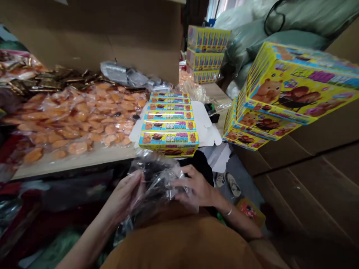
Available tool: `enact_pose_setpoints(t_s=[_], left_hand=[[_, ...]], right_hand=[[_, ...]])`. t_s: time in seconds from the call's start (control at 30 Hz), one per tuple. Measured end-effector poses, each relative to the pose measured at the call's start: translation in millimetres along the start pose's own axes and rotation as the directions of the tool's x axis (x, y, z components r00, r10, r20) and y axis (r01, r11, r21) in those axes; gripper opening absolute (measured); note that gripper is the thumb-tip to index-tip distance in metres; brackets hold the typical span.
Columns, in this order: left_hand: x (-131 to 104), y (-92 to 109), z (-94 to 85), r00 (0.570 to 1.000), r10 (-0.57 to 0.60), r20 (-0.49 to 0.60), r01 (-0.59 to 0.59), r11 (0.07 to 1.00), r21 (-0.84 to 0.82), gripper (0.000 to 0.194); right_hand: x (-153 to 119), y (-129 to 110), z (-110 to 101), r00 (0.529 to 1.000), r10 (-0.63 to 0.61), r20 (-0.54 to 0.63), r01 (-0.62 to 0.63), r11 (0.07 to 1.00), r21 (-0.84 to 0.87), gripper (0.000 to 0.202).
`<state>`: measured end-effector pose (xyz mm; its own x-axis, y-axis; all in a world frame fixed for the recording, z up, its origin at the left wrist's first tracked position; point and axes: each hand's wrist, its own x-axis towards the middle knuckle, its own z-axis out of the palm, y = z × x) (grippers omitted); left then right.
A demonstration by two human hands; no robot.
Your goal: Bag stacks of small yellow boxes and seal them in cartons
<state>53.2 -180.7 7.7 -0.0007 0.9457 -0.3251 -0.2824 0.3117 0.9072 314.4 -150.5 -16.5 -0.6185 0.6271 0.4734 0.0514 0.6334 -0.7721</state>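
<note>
Between my two hands, in front of my body, is a clear plastic bag, crumpled and see-through. My left hand pinches its left side with fingers closed. On the other side my right hand grips the film, its fingers curled in the plastic. Just beyond the bag, a row of several small yellow printed boxes sits in an opened white carton at the table's front edge.
Orange wrapped pieces cover the table's left, with brown-gold packets and silver packets behind. Stacked yellow boxes stand at the back and at right. A tall cardboard panel rises behind.
</note>
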Motion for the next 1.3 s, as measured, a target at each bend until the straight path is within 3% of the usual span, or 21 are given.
enact_pose_setpoints(t_s=[0.07,0.17,0.23,0.33,0.43,0.5,0.57,0.63,0.7,0.97,1.17,1.23,1.3], left_hand=[[1.4,6.4,0.3,0.999,-0.044,0.019,0.043,0.999,0.014,0.054],[0.1,24.1,-5.9,0.990,0.122,-0.067,-0.126,0.990,-0.068,0.052],[-0.8,33.2,-11.8,0.960,0.236,-0.149,-0.262,0.947,-0.186,0.046],[7.8,31.0,-23.6,0.968,0.241,-0.077,-0.253,0.933,-0.257,0.054],[38.1,12.5,-40.1,0.981,0.193,0.025,-0.192,0.981,-0.027,0.051],[68.1,-1.0,-51.5,0.976,0.206,0.064,-0.216,0.948,0.234,0.043],[99.1,-10.1,-60.2,0.957,0.262,0.121,-0.289,0.862,0.417,0.038],[124.3,-13.5,-65.0,0.930,0.327,0.169,-0.367,0.804,0.467,0.035],[140.0,-12.5,-66.1,0.912,0.357,0.202,-0.410,0.793,0.451,0.032],[139.2,9.6,-50.6,0.915,0.386,0.114,-0.400,0.904,0.148,0.038],[132.6,42.0,-36.6,0.853,0.472,0.221,-0.482,0.876,-0.011,0.042],[134.5,46.5,-35.4,0.844,0.492,0.212,-0.495,0.868,-0.042,0.046],[141.6,49.3,-32.8,0.850,0.508,0.141,-0.504,0.861,-0.064,0.055]], right_hand=[[5.5,-5.2,-0.8,0.973,0.054,-0.225,-0.018,0.987,0.158,0.023],[14.3,-11.3,-13.5,0.863,0.286,-0.417,-0.011,0.834,0.552,0.045],[16.6,-12.9,-24.7,0.829,0.367,-0.423,0.015,0.741,0.672,0.056],[9.2,-2.0,-39.4,0.869,0.381,-0.314,-0.052,0.704,0.709,0.056],[-5.7,35.6,-48.0,0.884,0.422,-0.203,-0.206,0.740,0.640,0.052],[-11.4,71.7,-47.8,0.822,0.510,-0.253,-0.296,0.762,0.576,0.051],[-8.9,106.6,-42.8,0.730,0.579,-0.362,-0.333,0.764,0.552,0.050],[1.1,131.6,-36.6,0.672,0.586,-0.453,-0.303,0.775,0.555,0.050],[14.7,142.6,-33.4,0.659,0.561,-0.501,-0.252,0.792,0.556,0.050],[53.1,110.1,-67.7,0.704,0.466,-0.536,-0.106,0.815,0.569,0.054],[66.9,91.5,-75.0,0.748,0.379,-0.545,-0.019,0.833,0.553,0.055],[70.5,92.4,-72.1,0.709,0.401,-0.581,0.009,0.818,0.576,0.053],[77.6,96.6,-71.4,0.640,0.434,-0.634,0.011,0.820,0.572,0.050]])
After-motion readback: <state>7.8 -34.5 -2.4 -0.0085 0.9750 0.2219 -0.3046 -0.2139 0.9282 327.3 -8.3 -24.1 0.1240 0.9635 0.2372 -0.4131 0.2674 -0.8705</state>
